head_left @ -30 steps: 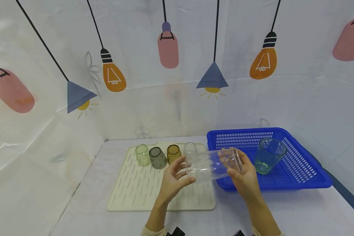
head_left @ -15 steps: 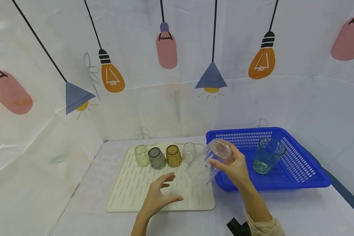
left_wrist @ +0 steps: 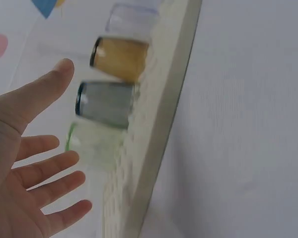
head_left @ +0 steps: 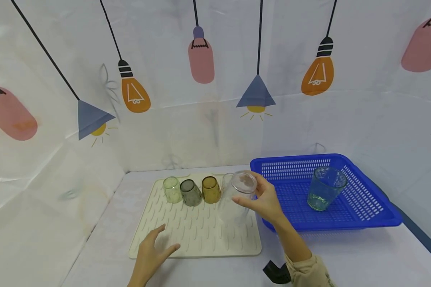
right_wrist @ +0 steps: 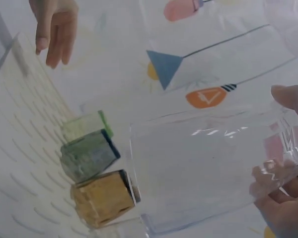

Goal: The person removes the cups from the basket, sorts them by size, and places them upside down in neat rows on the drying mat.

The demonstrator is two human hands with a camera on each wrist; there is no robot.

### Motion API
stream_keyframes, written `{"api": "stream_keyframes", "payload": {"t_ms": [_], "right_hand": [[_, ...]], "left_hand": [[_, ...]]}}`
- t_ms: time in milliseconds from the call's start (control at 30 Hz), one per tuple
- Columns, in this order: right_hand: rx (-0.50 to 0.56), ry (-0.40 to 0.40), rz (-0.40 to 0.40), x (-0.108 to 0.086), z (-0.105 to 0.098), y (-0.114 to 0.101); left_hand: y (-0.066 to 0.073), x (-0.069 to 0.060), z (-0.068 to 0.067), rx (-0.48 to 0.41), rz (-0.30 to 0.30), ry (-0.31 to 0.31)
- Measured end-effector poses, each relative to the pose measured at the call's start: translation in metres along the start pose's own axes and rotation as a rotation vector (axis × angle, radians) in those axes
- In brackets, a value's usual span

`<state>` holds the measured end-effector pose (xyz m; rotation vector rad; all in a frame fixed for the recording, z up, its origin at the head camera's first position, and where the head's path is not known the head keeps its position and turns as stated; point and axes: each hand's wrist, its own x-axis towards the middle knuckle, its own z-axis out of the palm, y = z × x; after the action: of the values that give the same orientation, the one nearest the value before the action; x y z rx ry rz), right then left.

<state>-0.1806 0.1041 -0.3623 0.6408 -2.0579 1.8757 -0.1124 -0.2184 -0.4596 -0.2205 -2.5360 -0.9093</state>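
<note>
A tall clear drinking glass [head_left: 233, 205] is upside down in my right hand [head_left: 262, 199], which grips it near its base. Its rim [right_wrist: 135, 173] hangs above the right part of a cream drying mat [head_left: 194, 235]. Along the mat's back stand a green glass [head_left: 172, 190], a grey glass [head_left: 191, 193], an amber glass [head_left: 210, 190] and a clear small glass [head_left: 225, 181], all upside down. The tall glass partly hides the small clear one. My left hand [head_left: 149, 253] hovers over the mat's front left corner with fingers spread, holding nothing.
A blue plastic basket [head_left: 291, 163] stands to the right of the mat. Inside it a large bluish glass [head_left: 325, 189] leans slightly. A white cloth covers the table [head_left: 104, 235], and a printed sheet [head_left: 215, 131] hangs behind.
Both hands held the tall glass sideways; the left hand has let go and drawn back to the front left. The right hand has turned the glass rim-down and moved it left over the mat.
</note>
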Motion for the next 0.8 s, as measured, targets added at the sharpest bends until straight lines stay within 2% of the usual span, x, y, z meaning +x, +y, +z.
{"api": "stream_keyframes", "payload": {"t_ms": [100, 267, 467, 667, 800], "right_hand": [[-0.005, -0.019, -0.001, 0.002, 0.006, 0.002], [0.0, -0.064, 0.004, 0.005, 0.019, 0.007], [0.024, -0.084, 0.013, 0.008, 0.033, 0.011], [0.044, -0.122, 0.067, 0.013, 0.049, 0.017], [0.039, -0.141, 0.107, 0.016, 0.061, 0.004]], "left_hand": [[-0.013, -0.003, -0.011, 0.049, -0.048, -0.013], [-0.033, -0.006, -0.028, 0.104, -0.122, -0.069], [-0.058, -0.005, -0.036, 0.164, -0.185, -0.191], [-0.081, -0.002, -0.043, 0.124, -0.252, -0.315], [-0.093, -0.001, -0.046, 0.072, -0.292, -0.371]]}}
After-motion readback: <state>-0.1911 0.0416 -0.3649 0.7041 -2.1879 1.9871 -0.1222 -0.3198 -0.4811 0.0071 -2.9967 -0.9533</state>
